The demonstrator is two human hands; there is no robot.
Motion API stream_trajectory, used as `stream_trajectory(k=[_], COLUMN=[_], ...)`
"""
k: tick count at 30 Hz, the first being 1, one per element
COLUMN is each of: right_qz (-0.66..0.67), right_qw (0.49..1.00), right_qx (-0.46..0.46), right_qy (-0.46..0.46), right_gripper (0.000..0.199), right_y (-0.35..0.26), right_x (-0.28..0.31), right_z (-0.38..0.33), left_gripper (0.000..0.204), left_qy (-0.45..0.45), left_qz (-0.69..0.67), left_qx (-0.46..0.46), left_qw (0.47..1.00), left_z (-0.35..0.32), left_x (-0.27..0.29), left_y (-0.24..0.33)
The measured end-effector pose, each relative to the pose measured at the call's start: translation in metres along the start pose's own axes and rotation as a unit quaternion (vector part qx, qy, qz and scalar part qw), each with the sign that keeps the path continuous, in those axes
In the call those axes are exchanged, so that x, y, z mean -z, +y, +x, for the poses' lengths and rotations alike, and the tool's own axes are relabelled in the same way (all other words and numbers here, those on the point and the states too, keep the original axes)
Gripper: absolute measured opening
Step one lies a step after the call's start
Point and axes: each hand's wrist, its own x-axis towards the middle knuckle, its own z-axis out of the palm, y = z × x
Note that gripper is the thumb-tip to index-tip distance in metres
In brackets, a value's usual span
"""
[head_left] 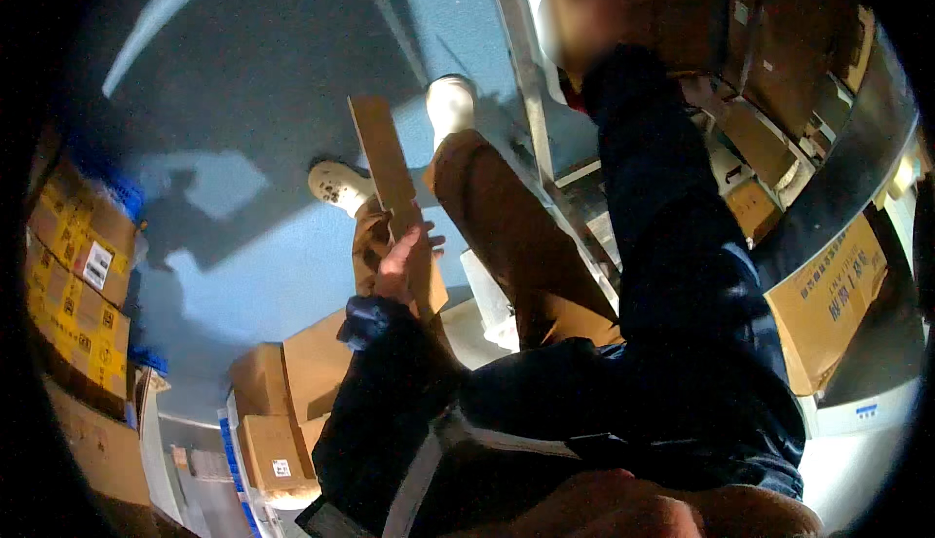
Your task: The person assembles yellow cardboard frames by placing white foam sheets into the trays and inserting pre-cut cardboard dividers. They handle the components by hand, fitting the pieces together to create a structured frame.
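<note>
A blue floor (312, 314), crossed by broad shadows, spreads below the fingers of both hands. The left hand (397, 267) has its fingers curled around a long cardboard strip (382, 153), gripping it near its lower part; the strip runs forward beyond the fingertips and a shorter length shows behind them. Just ahead of those fingers is one pale clog (341, 185) (the one dotted with dark holes), and to their right a brown trouser leg (497, 226). Well to the left of them, taped cartons (83, 265) are stacked; behind them stands an open box (321, 363).

The right hand (592, 27) is reached far forward and to the right, against brown cardboard (691, 12) beside a metal frame (529, 71). It is blurred, so I cannot tell whether its fingers are spread or pinching anything.
</note>
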Motion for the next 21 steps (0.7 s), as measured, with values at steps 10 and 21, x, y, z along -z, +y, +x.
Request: stream_trajectory(k=[10, 21], right_qz=[0.007, -0.071], right_qw=[0.996, 0.989], right_qx=[-0.049, -0.037], right_qy=[0.07, 0.125], right_gripper=[0.064, 0.089], right_y=[0.022, -0.012], right_x=[-0.022, -0.022], right_z=[-0.014, -0.007], left_gripper=[0.052, 0.063], left_qy=[0.026, 0.017], left_qz=[0.102, 0.056], left_qx=[-0.068, 0.025], left_qw=[0.992, 0.998], left_z=[-0.009, 0.029], left_x=[-0.025, 0.02], left_y=[0.022, 0.003])
